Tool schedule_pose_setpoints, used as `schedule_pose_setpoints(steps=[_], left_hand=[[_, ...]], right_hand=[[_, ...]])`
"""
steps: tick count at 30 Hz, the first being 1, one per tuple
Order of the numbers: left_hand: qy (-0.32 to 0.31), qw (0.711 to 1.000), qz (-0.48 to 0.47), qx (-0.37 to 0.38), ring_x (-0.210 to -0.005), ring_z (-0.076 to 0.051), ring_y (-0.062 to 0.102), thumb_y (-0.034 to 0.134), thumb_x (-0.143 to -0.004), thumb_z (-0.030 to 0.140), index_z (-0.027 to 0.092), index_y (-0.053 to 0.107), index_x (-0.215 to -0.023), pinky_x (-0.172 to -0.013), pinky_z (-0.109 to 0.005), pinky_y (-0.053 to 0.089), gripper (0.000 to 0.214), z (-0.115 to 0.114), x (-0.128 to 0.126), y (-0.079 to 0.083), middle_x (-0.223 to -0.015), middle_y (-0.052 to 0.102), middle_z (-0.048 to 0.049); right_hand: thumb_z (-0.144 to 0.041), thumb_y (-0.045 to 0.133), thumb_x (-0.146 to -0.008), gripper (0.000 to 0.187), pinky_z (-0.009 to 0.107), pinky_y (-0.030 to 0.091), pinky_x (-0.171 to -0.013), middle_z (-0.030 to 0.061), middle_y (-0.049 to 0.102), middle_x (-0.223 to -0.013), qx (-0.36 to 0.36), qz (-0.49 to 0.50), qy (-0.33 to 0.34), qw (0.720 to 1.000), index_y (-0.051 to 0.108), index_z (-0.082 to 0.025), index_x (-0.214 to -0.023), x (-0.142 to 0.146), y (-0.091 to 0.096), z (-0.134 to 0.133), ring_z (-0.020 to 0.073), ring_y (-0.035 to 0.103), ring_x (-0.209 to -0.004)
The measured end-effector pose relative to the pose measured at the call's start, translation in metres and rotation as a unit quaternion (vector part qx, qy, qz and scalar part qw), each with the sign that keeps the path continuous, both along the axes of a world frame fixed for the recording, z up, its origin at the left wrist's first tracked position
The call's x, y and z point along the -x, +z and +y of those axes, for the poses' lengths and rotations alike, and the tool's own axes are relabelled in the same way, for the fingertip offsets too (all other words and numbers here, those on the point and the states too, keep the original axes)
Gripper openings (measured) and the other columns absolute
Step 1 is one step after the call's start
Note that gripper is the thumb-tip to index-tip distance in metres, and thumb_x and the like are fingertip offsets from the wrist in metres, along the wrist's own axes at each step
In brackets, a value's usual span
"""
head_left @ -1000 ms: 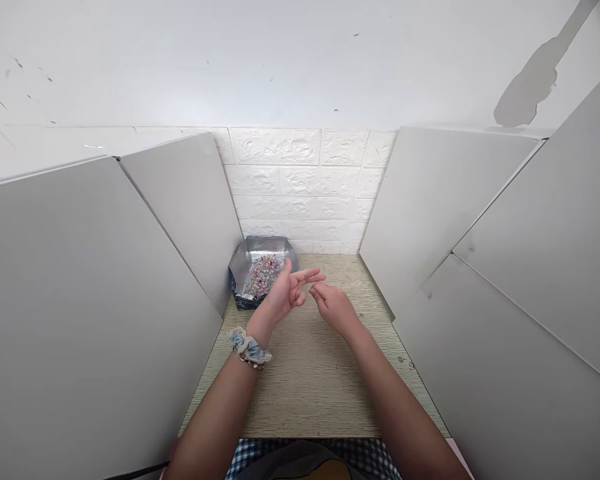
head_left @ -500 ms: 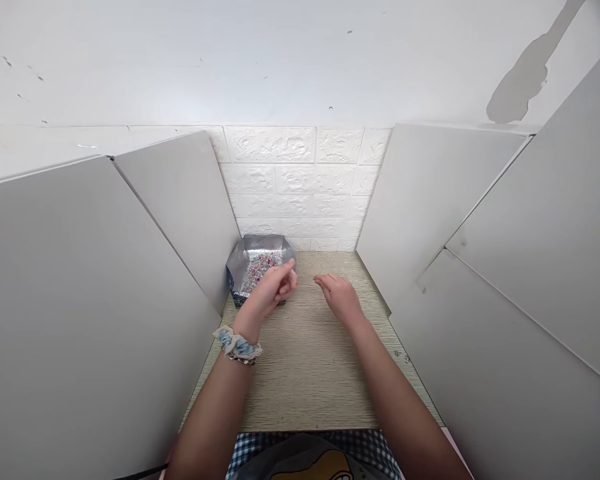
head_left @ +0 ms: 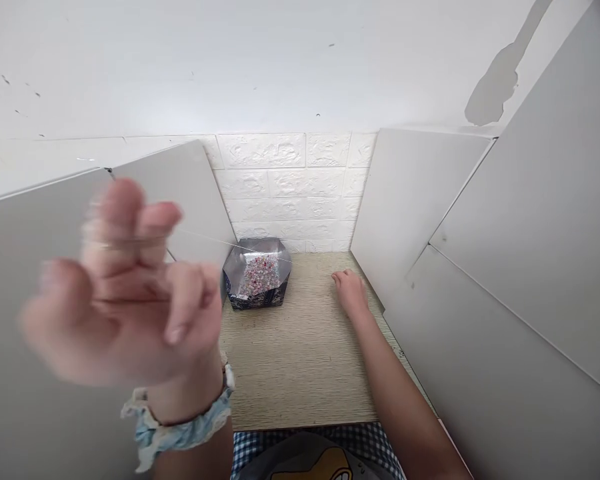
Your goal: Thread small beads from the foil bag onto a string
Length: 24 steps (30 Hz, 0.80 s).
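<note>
My left hand (head_left: 145, 293) is raised close to the camera, palm up and blurred. Two of its fingers are stretched up, the thumb stands apart, and the other fingers are curled in. A thin clear thread (head_left: 215, 239) crosses the raised fingers and runs right, over the bead box, towards my right hand (head_left: 351, 290). That hand is low over the tabletop on the right, its fingertips pinched together where the thread's line leads. Beneath the thread stands an open dark patterned box (head_left: 257, 300) with a silvery lining, holding many small pink, red and clear beads (head_left: 261, 272).
Pale panels (head_left: 180, 180) stand on the left, and more grey-white panels (head_left: 400, 193) close in the right. A white brick-pattern wall (head_left: 300, 183) backs the wood-grain tabletop (head_left: 290, 373). A small shiny bit (head_left: 401, 353) lies by my right forearm.
My left hand has swung from beside the box up and left towards the camera, turning palm up. My right hand has shifted slightly right. The thread now shows stretched across the box.
</note>
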<state>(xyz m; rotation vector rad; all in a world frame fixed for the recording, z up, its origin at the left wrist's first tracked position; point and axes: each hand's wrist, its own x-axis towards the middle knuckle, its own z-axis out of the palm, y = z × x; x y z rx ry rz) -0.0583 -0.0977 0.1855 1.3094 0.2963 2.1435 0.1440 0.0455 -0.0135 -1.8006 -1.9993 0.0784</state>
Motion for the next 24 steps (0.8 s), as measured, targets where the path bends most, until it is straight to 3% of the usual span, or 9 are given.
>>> schedule_pose_setpoints(steps=[3,6,8,10,12,15,18,21,24], left_hand=[[0.091,0.989,0.066,0.096,-0.029,0.002,0.024,0.041,-0.08,0.03,0.019,0.06,-0.099,-0.025,-0.019,0.012,0.03,0.015,-0.02,-0.021,-0.095,0.061,-0.0039],[0.071,0.963,0.113,0.234,-0.032,0.001,0.026,0.047,-0.077,0.033,0.019,0.061,-0.096,-0.028,-0.017,0.018,0.027,0.036,-0.031,-0.044,-0.091,0.06,-0.0062],[0.052,0.948,0.135,0.284,-0.032,0.001,0.027,0.052,-0.075,0.035,0.018,0.062,-0.091,-0.029,-0.017,0.019,0.026,0.045,-0.032,-0.054,-0.083,0.061,-0.0049],[0.034,0.94,0.146,0.308,-0.031,0.001,0.028,0.056,-0.073,0.036,0.018,0.062,-0.088,-0.03,-0.016,0.019,0.024,0.05,-0.032,-0.06,-0.075,0.059,-0.0025],[0.009,0.936,0.145,0.322,-0.03,0.001,0.029,0.056,-0.072,0.036,0.017,0.062,-0.085,-0.029,-0.016,0.018,0.024,0.052,-0.032,-0.064,-0.07,0.058,-0.0007],[-0.061,0.921,0.136,0.361,-0.03,0.002,0.027,0.058,-0.071,0.035,0.015,0.062,-0.082,-0.03,-0.016,0.016,0.024,0.051,-0.032,-0.068,-0.064,0.055,0.0007],[-0.11,0.903,0.095,0.404,-0.03,0.003,0.023,0.059,-0.07,0.035,0.014,0.061,-0.085,-0.031,-0.016,0.018,0.026,0.052,-0.035,-0.073,-0.07,0.059,-0.0007],[-0.061,0.893,0.103,0.435,-0.03,0.003,0.023,0.056,-0.071,0.038,0.016,0.059,-0.091,-0.032,-0.017,0.021,0.031,0.059,-0.038,-0.084,-0.091,0.062,-0.0054],[0.046,0.847,0.255,0.465,-0.031,-0.002,0.032,0.052,-0.071,0.043,0.016,0.06,-0.092,-0.033,-0.02,0.025,0.036,0.069,-0.038,-0.101,-0.088,0.063,-0.005]], right_hand=[[-0.026,0.033,-0.087,0.031,0.032,0.03,-0.077,0.0078,0.054,-0.091,0.027,-0.001,-0.005,1.0,0.063,-0.02,-0.085,0.0,-0.001,-0.001,0.0185,0.047,-0.086],[-0.023,0.038,-0.083,0.03,0.044,0.022,-0.09,0.0111,0.048,-0.11,0.073,0.012,0.017,0.997,0.056,-0.021,-0.107,0.003,-0.001,-0.005,0.025,0.04,-0.104],[-0.018,0.041,-0.078,0.048,0.052,0.013,-0.095,0.0118,0.039,-0.124,0.087,0.048,0.063,0.993,0.038,-0.022,-0.126,0.009,0.002,-0.01,0.0272,0.031,-0.115],[-0.015,0.042,-0.074,0.06,0.05,0.009,-0.099,0.009,0.031,-0.131,0.064,0.121,0.148,0.979,0.025,-0.022,-0.132,0.017,0.009,-0.017,0.0241,0.024,-0.121],[-0.019,0.044,-0.075,0.062,0.039,0.014,-0.103,0.0051,0.028,-0.134,0.026,0.239,0.251,0.938,0.023,-0.022,-0.133,0.029,0.018,-0.026,0.0181,0.022,-0.124],[-0.029,0.045,-0.079,0.065,0.033,0.022,-0.102,0.0042,0.028,-0.134,0.048,0.41,0.341,0.845,0.012,-0.023,-0.135,0.047,0.03,-0.04,0.014,0.024,-0.124],[-0.039,0.042,-0.082,0.048,0.031,0.036,-0.091,0.0065,0.049,-0.116,0.108,0.47,0.38,0.789,0.033,-0.022,-0.126,0.059,0.036,-0.052,0.0159,0.044,-0.11],[-0.043,0.031,-0.086,0.035,0.025,0.044,-0.065,0.0013,0.055,-0.065,0.163,0.428,0.356,0.815,0.054,-0.016,-0.086,0.06,0.037,-0.056,0.012,0.055,-0.063],[-0.04,0.031,-0.087,0.034,0.021,0.038,-0.056,-0.0012,0.05,-0.059,0.091,0.362,0.308,0.875,0.05,-0.016,-0.072,0.053,0.038,-0.055,0.0088,0.048,-0.053]])
